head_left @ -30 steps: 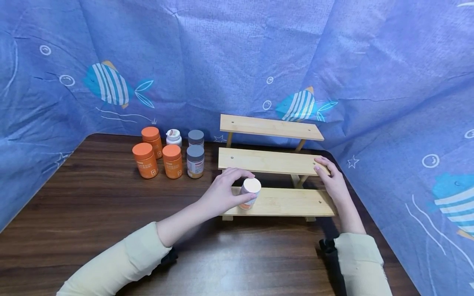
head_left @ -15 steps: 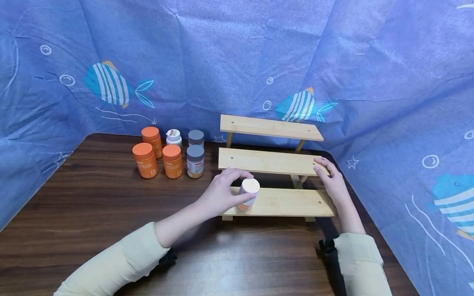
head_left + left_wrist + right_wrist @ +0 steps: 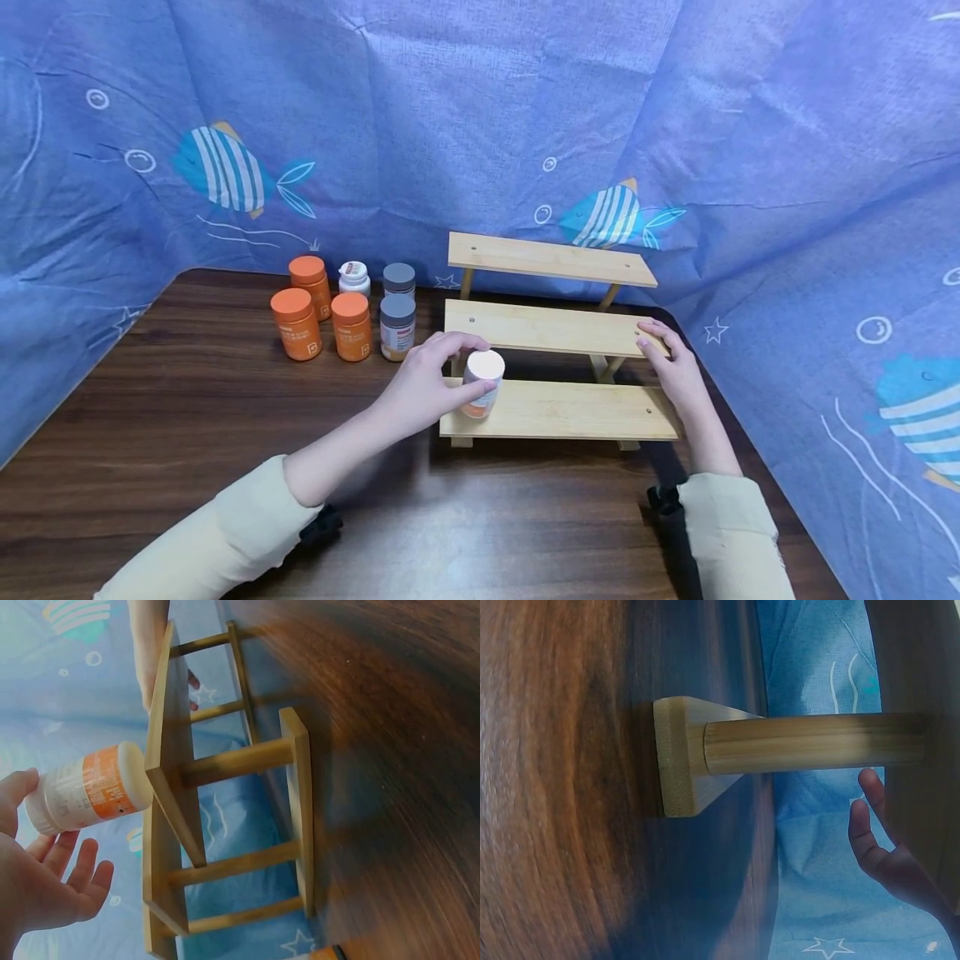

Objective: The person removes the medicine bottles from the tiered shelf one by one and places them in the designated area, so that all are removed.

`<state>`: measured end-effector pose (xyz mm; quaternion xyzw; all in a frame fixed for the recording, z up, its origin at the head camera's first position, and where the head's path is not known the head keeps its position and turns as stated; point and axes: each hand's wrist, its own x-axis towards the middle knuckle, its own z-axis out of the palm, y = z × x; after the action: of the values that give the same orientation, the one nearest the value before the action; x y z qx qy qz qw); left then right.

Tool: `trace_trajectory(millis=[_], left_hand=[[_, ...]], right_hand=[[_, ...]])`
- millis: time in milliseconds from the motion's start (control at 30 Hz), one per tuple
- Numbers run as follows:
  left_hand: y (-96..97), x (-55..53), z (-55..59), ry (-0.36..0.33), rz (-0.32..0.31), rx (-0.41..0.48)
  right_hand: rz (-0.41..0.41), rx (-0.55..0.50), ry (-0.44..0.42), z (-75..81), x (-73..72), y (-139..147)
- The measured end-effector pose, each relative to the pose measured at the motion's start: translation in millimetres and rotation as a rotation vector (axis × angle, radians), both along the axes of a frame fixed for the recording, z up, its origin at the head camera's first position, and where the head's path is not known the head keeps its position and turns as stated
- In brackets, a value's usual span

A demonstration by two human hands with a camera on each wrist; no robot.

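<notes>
My left hand (image 3: 423,383) pinches a white bottle (image 3: 484,403) with an orange label band between thumb and fingers. The bottle is upright at the left end of the lowest board of a three-tier wooden shelf (image 3: 577,408). Its base (image 3: 136,777) is right at the board's surface in the left wrist view, and the ridged cap is toward my palm. At the right end of the middle board, my right hand (image 3: 675,362) grips the wood. Some of its fingers (image 3: 861,825) show beneath the board in the right wrist view.
Left of the shelf stand three orange bottles (image 3: 297,329), a small white bottle (image 3: 354,280) and two grey-capped bottles (image 3: 397,329). A dark wood table (image 3: 187,433) carries everything. Blue fish-print cloth (image 3: 450,108) hangs behind and on the sides.
My left hand has shifted left along the lowest board with the white bottle, toward the board's left end. My right hand has stayed on the middle board.
</notes>
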<state>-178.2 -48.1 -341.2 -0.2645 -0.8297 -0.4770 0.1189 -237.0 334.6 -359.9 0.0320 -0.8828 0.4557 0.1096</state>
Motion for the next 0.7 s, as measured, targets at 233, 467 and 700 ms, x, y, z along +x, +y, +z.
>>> trace_trajectory(millis=[233, 467, 700], left_hand=[[-11.9, 2.1, 2.1, 0.006, 0.023, -0.028], [-26.3, 3.1, 5.8, 0.002, 0.045, -0.028], [-43.6, 3.9, 9.9, -0.022, 0.091, -0.039]], right_hand=[[-0.008, 0.012, 0.009, -15.8, -11.5, 12], [-0.008, 0.006, 0.0, -16.2, -11.8, 12], [-0.004, 0.003, -0.007, -7.4, -6.1, 5]])
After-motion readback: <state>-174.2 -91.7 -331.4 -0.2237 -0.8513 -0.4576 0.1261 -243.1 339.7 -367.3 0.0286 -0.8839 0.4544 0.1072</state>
